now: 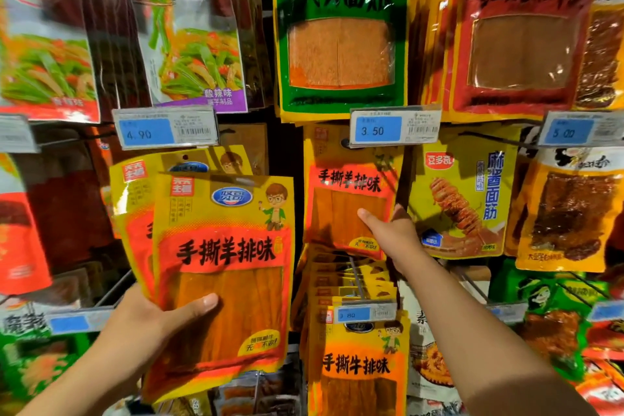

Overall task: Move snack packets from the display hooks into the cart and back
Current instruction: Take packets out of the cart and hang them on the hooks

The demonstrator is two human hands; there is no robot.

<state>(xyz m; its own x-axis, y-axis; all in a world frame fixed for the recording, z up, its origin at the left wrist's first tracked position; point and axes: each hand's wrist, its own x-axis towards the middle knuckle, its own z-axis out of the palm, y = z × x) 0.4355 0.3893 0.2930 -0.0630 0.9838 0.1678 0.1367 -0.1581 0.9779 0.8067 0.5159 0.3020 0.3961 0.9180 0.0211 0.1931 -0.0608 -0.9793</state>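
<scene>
Left hand [148, 317]: grips a fanned bunch of yellow-orange packets [223, 263] near the lower left corner. Thumb lies across the front one; fingers are hidden behind. The bunch is upright, held in front of the display, left of centre.

Right hand [393, 230]: pinches the hanging packet [344, 199] of the same kind. Thumb is pressed on its clear window; fingers are tucked behind its right edge, mostly hidden. That packet hangs just below the 3.50 price tag [393, 128] and above a stacked row of lower packets [351, 280].
</scene>
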